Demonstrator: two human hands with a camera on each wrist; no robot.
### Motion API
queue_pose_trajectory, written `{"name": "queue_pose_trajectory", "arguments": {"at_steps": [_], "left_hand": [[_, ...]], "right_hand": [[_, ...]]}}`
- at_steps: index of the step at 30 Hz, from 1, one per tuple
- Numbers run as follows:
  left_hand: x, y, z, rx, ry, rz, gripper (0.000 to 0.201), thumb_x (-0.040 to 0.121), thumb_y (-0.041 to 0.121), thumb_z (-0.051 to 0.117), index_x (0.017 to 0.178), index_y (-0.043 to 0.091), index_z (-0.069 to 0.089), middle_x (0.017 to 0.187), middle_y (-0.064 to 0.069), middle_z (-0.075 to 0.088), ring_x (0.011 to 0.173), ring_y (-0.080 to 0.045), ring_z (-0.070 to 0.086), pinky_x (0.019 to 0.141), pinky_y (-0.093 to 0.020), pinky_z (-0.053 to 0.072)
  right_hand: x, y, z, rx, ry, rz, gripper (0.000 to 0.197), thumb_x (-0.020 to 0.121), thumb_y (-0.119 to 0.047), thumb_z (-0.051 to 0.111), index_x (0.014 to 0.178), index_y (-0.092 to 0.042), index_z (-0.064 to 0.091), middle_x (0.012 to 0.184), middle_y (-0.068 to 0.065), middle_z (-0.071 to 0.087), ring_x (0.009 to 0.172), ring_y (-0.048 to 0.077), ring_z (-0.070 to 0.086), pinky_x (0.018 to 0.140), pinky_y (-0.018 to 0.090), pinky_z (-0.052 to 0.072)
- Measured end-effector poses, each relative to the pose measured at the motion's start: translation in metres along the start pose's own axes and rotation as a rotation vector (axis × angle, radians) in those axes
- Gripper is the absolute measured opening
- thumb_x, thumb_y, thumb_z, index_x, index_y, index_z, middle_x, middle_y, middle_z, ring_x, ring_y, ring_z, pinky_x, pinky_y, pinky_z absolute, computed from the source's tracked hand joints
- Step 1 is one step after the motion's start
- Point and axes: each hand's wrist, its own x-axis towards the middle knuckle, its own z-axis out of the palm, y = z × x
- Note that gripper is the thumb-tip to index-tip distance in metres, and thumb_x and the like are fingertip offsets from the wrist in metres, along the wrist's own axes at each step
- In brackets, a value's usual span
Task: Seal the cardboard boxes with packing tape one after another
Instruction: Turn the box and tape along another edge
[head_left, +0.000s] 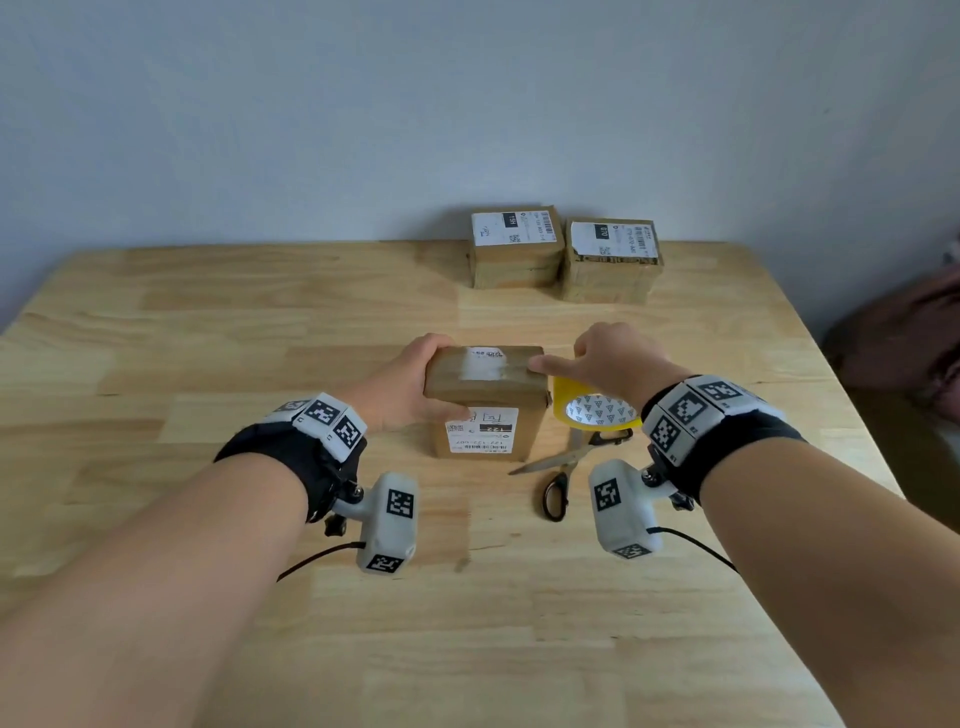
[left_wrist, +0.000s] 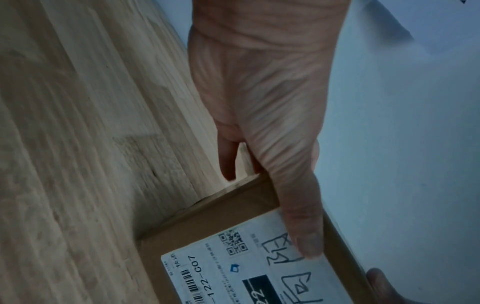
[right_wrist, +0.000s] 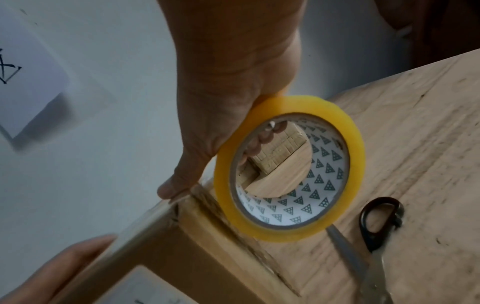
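Note:
A small cardboard box (head_left: 488, 400) with a white label on its front stands at the middle of the wooden table (head_left: 208, 338). Clear tape runs across its top. My left hand (head_left: 415, 384) grips the box's upper left edge, fingers over the top and the thumb (left_wrist: 303, 226) on the front label (left_wrist: 233, 267). My right hand (head_left: 602, 358) holds a yellow tape roll (head_left: 563, 392) just right of the box, fingers through its core. Its thumb (right_wrist: 176, 185) presses on the box's top right edge (right_wrist: 168, 257). The roll (right_wrist: 355, 148) hangs upright beside the box's right wall.
Black-handled scissors (head_left: 563, 465) lie on the table just right of the box, below the roll, also in the right wrist view (right_wrist: 376, 226). Two labelled cardboard boxes (head_left: 517, 249) (head_left: 613, 262) stand side by side at the back by the wall. The table's right edge (head_left: 831, 364) is close.

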Motion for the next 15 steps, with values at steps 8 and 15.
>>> {"name": "queue_pose_trajectory", "arguments": {"at_steps": [8, 15], "left_hand": [[-0.009, 0.035, 0.012, 0.926, 0.224, 0.192, 0.053, 0.097, 0.018, 0.041, 0.147, 0.031, 0.029, 0.157, -0.003, 0.018, 0.142, -0.027, 0.017, 0.115, -0.040, 0.020], [-0.009, 0.037, 0.034, 0.679, 0.109, -0.021, 0.044, 0.101, 0.044, 0.018, 0.145, 0.043, 0.022, 0.160, 0.003, -0.009, 0.146, -0.023, -0.017, 0.111, -0.061, -0.010]], "right_hand": [[-0.018, -0.029, 0.033, 0.179, -0.001, 0.121, 0.072, 0.086, -0.076, 0.030, 0.066, -0.010, 0.051, 0.066, 0.004, 0.055, 0.060, 0.020, 0.053, 0.051, 0.028, 0.037], [-0.036, -0.052, 0.049, 0.419, 0.043, 0.089, 0.045, 0.105, -0.038, 0.021, 0.133, -0.014, 0.047, 0.092, 0.014, 0.053, 0.086, 0.030, 0.052, 0.074, 0.034, 0.042]]}}
